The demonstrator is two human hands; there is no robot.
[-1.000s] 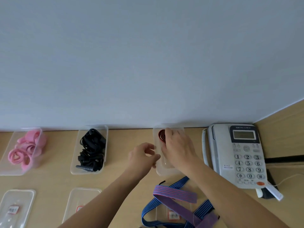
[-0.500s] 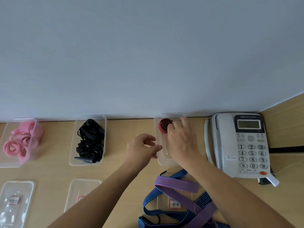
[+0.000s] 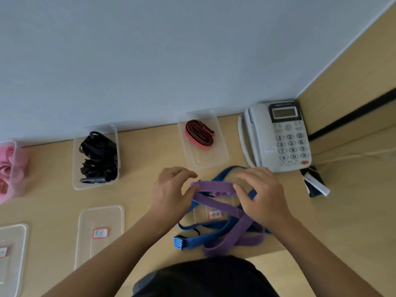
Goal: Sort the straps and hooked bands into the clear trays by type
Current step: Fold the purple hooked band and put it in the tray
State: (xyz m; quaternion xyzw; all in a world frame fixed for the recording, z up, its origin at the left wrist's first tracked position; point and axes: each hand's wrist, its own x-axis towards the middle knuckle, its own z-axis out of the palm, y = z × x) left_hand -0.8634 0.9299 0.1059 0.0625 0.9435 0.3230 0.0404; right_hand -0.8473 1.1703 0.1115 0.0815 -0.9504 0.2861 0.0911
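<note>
A purple strap (image 3: 214, 186) lies tangled with a blue strap (image 3: 203, 237) on a flat clear lid near the desk's front edge. My left hand (image 3: 171, 194) pinches the purple strap's left end. My right hand (image 3: 261, 196) pinches the same strap further right, so a short length stretches between both hands. Behind them a clear tray (image 3: 221, 155) holds a coiled red and black strap (image 3: 199, 133). To the left a second tray (image 3: 75, 168) is filled with black bands (image 3: 98, 157), and a third tray (image 3: 12, 146) at the far left holds pink straps (image 3: 8, 166).
A grey desk phone (image 3: 276, 136) stands at the back right by the wooden side panel. Two flat clear lids with red labels (image 3: 100, 232) (image 3: 10, 254) lie at the front left. A small dark item with a white tag (image 3: 315, 183) lies beside the phone. A wall runs behind the trays.
Both hands have left the back tray, where the red and black coil now lies alone, and have come forward to take hold of the purple strap. The camera has tilted down.
</note>
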